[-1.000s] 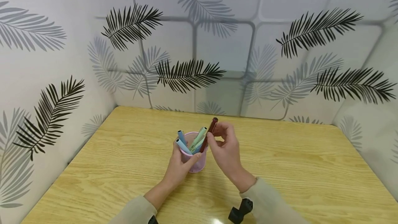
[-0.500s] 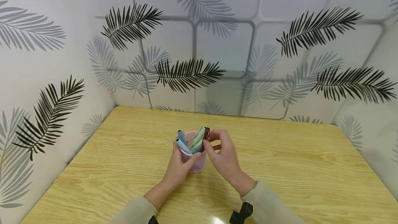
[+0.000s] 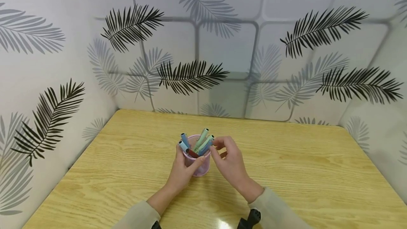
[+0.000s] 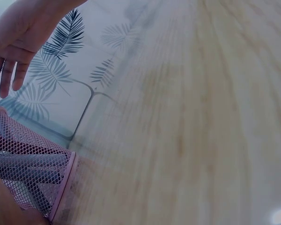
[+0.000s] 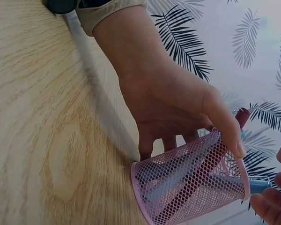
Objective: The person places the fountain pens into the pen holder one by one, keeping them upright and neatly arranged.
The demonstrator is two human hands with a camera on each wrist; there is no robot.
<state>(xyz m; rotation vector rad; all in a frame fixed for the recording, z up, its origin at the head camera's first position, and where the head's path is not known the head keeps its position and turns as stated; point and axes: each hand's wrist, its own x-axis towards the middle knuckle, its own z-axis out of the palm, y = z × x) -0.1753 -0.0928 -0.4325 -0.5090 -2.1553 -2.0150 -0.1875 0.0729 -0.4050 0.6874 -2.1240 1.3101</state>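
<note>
A pink mesh pen holder [image 3: 203,168] stands upright on the table, and my left hand [image 3: 182,170] grips it, thumb along the front rim. Inside lean a dark red pen [image 3: 192,154], blue pens [image 3: 184,138] and light green pens [image 3: 202,137]. The red pen tilts toward the left front of the rim, its cap above the edge in the right wrist view. My right hand [image 3: 232,160] hovers beside the right rim, fingers loosely bent near the caps and holding nothing. The left wrist view shows its fingers [image 4: 5,77] apart from the mesh wall [image 4: 30,164].
The wooden table [image 3: 302,165] reaches back to a wall [image 3: 229,52] patterned with leaves. Another wall [image 3: 41,63] rises along the left side. A black wrist device [image 3: 249,218] sits at my right sleeve.
The dark red pen, pinched upright by my right hand before, went down into the holder and now leans left, released. My right hand stays at the right rim; my left hand keeps its grip.
</note>
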